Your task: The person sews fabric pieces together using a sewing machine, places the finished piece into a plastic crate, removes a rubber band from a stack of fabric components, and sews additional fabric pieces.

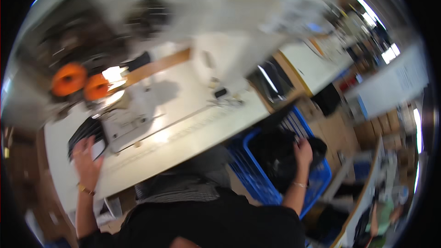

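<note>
Head view, blurred: white table fills centre, sewing machine on it. Blue crate at 4 o'clock; right hand inside, gripping black fabric, not lifted out. Left hand at 8 o'clock, fingers spread on table. Nothing under needle yet.

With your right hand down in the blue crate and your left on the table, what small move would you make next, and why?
Probably close the right hand on the dark fabric and lift it out of the blue crate. That hand already rests on the fabric heaped inside, while the left hand lies flat on the white table beside the sewing machine. Blur hides the grip.
</note>
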{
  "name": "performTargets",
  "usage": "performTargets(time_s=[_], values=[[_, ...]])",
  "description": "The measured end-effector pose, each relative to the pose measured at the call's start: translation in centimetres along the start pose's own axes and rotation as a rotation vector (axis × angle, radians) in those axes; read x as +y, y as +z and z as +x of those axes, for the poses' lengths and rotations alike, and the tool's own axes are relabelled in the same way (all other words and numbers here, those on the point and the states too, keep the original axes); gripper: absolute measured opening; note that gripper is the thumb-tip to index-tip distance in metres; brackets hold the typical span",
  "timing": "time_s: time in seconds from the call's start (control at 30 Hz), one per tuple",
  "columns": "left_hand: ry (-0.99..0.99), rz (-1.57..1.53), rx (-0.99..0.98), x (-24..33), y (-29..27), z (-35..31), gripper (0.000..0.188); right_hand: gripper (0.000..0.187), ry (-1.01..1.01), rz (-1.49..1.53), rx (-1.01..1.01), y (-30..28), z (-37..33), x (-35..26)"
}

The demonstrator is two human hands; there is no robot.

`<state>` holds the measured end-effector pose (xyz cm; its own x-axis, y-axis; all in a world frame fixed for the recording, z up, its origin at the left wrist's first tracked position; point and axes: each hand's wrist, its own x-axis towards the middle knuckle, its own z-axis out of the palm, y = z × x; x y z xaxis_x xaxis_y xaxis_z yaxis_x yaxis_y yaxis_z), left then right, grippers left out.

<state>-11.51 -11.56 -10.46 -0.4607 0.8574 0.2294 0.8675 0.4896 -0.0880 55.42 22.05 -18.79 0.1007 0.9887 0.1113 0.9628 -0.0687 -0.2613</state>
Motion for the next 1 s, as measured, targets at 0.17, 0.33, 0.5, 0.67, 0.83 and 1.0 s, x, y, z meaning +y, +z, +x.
performTargets(time_s=[0.17, 0.33, 0.5, 0.67, 0.83, 1.0], values=[[0.138, -0.036, 0.181, 2.4, 0.7, 0.0, 0.064, 0.049, -0.212, 0.079, -0.132, 5.8, 2.6, 8.6], [0.230, -0.042, 0.337, 2.9, -0.5, -0.1, 0.052, 0.037, -0.007, 0.110, 0.119, 5.7, 2.3, 9.5], [0.162, -0.079, 0.281, 3.3, -0.3, -0.3, 0.043, 0.030, -0.116, 0.084, 0.657, -1.1, 3.3, 0.6], [0.130, -0.121, 0.207, 3.3, -0.9, 0.3, 0.053, 0.022, -0.635, 0.456, 0.580, -6.3, 0.9, -19.7], [0.046, -0.421, 0.129, 2.8, -6.1, 1.2, 0.047, 0.057, -1.366, 0.547, 0.367, -5.8, -6.3, -37.4], [0.026, -0.824, 0.603, 0.7, -12.8, 0.9, 0.042, 0.032, -1.849, 0.677, 0.697, -4.9, -11.1, -46.9]])
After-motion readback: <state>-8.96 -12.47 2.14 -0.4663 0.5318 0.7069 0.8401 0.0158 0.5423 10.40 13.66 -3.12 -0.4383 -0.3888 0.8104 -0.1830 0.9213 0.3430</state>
